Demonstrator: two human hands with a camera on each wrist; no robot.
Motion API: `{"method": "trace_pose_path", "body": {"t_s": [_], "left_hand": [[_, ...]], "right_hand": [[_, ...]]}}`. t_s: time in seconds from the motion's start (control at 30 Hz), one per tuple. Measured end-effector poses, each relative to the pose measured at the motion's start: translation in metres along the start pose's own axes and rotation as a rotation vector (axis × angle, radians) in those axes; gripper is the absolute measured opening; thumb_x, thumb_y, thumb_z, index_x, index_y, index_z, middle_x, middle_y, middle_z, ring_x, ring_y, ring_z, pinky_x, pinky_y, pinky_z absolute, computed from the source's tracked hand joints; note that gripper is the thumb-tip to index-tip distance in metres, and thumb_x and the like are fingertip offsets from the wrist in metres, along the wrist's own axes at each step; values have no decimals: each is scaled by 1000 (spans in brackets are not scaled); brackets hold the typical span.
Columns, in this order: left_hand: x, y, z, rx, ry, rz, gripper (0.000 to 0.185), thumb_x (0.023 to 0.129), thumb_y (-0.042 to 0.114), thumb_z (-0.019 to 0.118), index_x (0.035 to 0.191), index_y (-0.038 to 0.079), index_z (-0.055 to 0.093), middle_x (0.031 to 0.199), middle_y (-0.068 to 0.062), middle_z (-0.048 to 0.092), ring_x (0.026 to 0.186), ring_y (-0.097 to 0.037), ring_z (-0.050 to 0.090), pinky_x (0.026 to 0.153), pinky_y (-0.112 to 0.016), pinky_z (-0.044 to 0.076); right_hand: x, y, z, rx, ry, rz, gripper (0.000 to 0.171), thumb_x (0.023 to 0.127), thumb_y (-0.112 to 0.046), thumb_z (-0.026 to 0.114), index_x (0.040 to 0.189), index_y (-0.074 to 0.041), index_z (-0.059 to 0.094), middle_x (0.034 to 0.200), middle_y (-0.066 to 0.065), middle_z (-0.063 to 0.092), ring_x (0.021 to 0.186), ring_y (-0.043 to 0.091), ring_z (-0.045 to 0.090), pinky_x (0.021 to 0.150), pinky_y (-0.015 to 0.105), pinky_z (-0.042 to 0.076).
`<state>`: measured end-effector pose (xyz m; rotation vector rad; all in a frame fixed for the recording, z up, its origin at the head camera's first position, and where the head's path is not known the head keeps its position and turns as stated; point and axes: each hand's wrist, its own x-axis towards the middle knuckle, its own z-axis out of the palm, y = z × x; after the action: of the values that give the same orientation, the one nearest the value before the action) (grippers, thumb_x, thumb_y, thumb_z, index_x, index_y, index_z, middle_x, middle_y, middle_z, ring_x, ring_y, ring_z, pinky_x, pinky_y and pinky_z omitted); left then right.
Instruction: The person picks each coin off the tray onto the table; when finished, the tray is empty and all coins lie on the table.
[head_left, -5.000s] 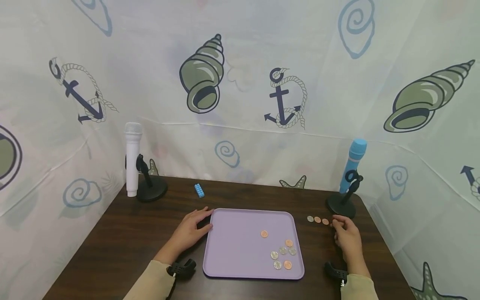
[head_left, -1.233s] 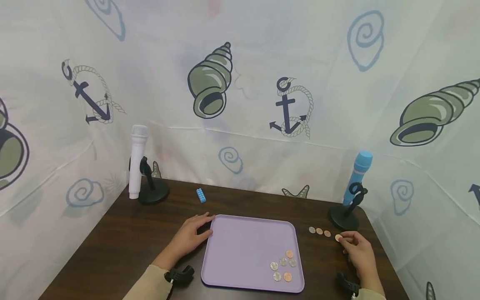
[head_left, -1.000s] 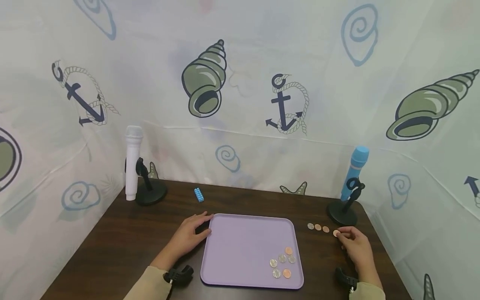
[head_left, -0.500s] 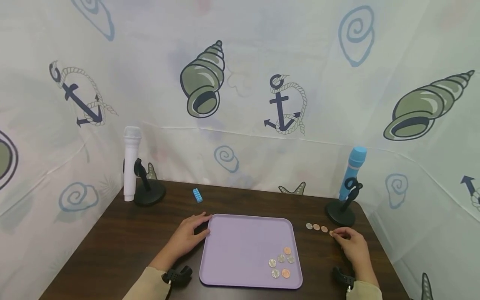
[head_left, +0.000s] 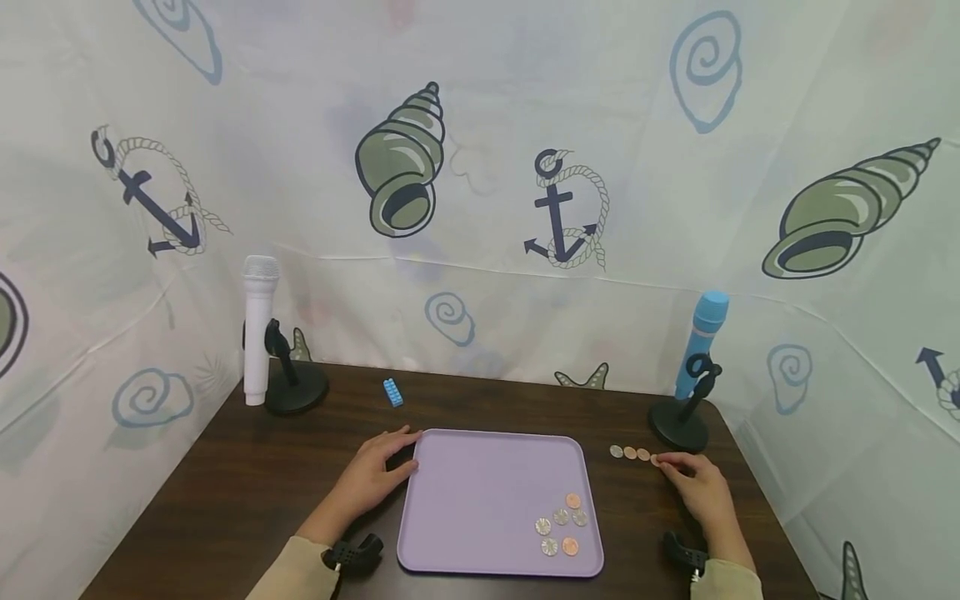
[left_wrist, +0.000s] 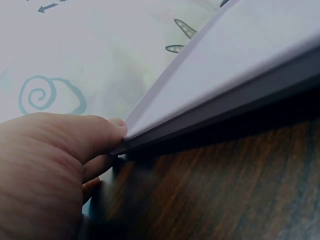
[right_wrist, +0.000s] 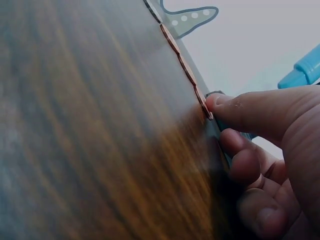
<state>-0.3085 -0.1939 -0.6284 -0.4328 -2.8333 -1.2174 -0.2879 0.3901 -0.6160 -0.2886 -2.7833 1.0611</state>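
My left hand (head_left: 371,482) rests flat on the table (head_left: 225,500), fingers relaxed, thumb touching the left edge of the purple tray (head_left: 480,492). Six coins (head_left: 561,523) lie clustered in the tray's near right corner. Right of the tray, a short row of coins (head_left: 630,452) sits on the table, and my right hand (head_left: 697,487) presses its index fingertip (right_wrist: 217,102) on the rightmost coin (head_left: 656,460), other fingers loosely curled.
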Motion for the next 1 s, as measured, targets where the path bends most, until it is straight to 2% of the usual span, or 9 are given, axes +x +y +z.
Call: {"method": "trace_pose_path", "body": {"t_s": [0.33,0.57,0.83,1.0], "left_hand": [[1,-3,2,5,-1,-6,55,103,36,76,155,26,63,168,-11,52,159,-51,39,126,-78,29],[1,-2,2,0,0,-16,55,103,37,76,155,27,63,169,-10,52,160,-52,38,125,-79,28],[-1,2,1,-11,-6,-26,54,103,35,76,155,25,64,169,-11,52,160,-52,37,126,-79,26],[-1,1,1,-6,1,-16,54,103,35,77,154,25,64,169,-11,52,160,-53,38,126,-79,27]], "right_hand": [[3,2,2,6,-27,-12,29,105,-26,75,128,-9,81,134,21,73,128,40,64,108,63,46],[3,1,2,-24,-35,-43,28,104,-23,76,129,-11,81,128,16,76,117,32,64,98,51,49],[2,-2,3,-77,-21,-110,25,103,-25,77,126,-17,83,125,11,79,113,31,66,96,49,52],[2,-4,3,-67,-46,-88,29,104,-24,76,131,-15,81,130,13,77,116,32,65,98,50,50]]}}
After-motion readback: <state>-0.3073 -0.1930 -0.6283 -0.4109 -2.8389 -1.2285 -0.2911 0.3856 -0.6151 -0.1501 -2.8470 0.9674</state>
